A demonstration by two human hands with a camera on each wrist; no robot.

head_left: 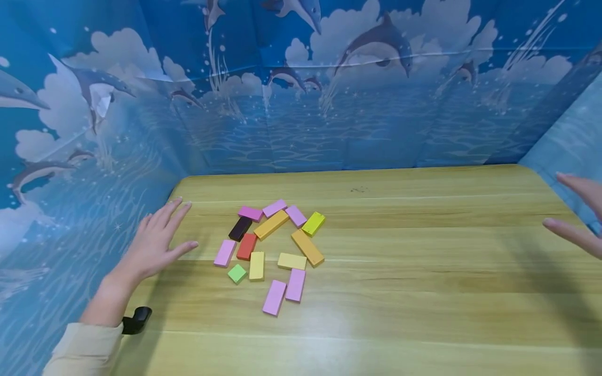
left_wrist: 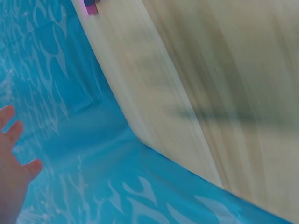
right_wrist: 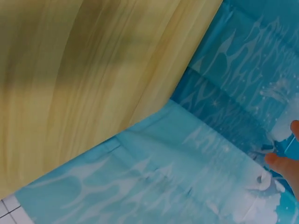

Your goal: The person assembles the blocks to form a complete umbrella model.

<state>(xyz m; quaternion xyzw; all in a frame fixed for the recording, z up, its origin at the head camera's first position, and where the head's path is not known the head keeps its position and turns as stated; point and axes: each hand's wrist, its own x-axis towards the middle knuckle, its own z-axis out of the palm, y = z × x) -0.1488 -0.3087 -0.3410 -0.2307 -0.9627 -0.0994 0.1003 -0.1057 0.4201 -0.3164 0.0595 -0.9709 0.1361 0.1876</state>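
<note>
The left hand (head_left: 152, 243), empty, stretches its fingers toward one o'clock; the colored blocks (head_left: 291, 261) lie on the table (head_left: 423, 292) at its three o'clock. Well apart at the table's three-o'clock edge, the partly visible right hand (head_left: 590, 196) spreads finger and thumb, empty.

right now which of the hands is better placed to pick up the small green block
Left, I'd judge: the left hand is empty and close to the small green block, while the right hand is across the wood-grain table, near its right edge.
</note>
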